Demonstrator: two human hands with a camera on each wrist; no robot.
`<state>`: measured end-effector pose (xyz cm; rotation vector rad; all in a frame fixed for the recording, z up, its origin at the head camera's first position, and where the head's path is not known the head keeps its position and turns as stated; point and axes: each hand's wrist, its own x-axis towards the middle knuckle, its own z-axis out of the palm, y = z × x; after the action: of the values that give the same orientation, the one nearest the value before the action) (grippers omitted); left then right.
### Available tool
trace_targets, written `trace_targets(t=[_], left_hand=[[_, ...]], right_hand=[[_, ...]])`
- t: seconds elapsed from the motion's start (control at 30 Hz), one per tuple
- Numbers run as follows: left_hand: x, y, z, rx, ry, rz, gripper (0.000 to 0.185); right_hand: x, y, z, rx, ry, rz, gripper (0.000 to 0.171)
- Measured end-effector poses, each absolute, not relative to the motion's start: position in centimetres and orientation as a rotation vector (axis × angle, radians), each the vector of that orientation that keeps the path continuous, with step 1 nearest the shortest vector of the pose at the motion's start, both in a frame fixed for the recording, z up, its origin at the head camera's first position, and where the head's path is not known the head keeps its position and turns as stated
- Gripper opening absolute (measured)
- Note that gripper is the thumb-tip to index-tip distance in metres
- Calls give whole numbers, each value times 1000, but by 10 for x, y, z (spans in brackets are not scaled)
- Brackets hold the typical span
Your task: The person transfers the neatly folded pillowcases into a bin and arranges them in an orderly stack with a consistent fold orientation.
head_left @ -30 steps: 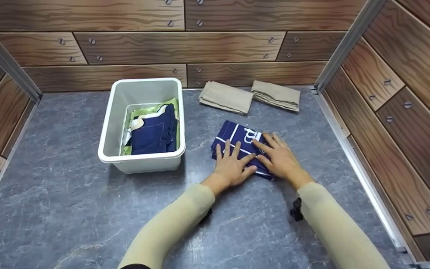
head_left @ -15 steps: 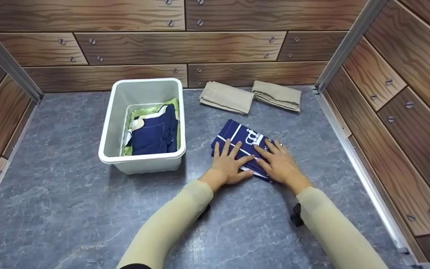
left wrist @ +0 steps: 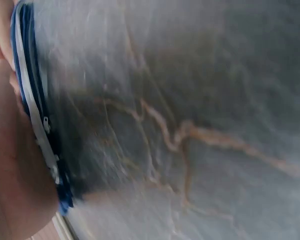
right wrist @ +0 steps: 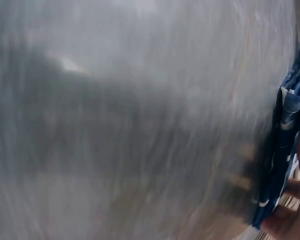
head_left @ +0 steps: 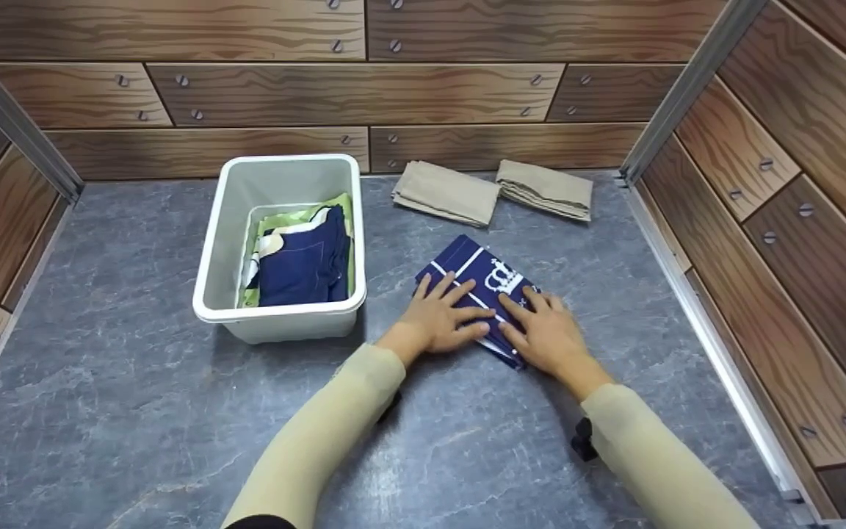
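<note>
A folded navy cloth [head_left: 460,253] with white lines and a white crown print lies on the grey marbled surface. My left hand [head_left: 439,320] rests on its left side, fingers spread and straight. On the lower right side lies my right hand [head_left: 549,335], also with fingers extended over the fabric. In the left wrist view the edge of the cloth [left wrist: 30,75] shows stacked layers and a white strip with a small zip-like tab. The right wrist view catches the cloth's layered edge [right wrist: 280,145] beside my fingers [right wrist: 280,220]. My palms hide part of the cloth.
A white plastic tub [head_left: 206,294] stands to the left, holding folded navy cloth [head_left: 298,268] and green cloth [head_left: 342,202]. Two folded beige cloths [head_left: 445,192] [head_left: 546,189] lie at the back. Wood-patterned walls [head_left: 357,92] enclose the back and sides.
The navy cloth has turned slightly clockwise, its near corner shifting left and toward me. My left hand has slid a little left, my right hand a little toward me, uncovering more of the crown.
</note>
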<state>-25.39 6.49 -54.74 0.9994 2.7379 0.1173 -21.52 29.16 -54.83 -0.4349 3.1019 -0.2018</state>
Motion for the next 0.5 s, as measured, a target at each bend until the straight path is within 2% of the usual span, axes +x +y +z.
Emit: trace_targets(t=[0.2,0.37,0.5], left_hand=[[-248,75,-539,992,2832,237,56],[-226,100,-544,833,2920,252,69],[-208,113,-551,715,2938,212,79]], right_hand=[[-218,287,-540,-430,3123,-145,51],[-228,295,-538,-530,3119,-180,44],[-236,302,-544,-649,3058,-275,44]])
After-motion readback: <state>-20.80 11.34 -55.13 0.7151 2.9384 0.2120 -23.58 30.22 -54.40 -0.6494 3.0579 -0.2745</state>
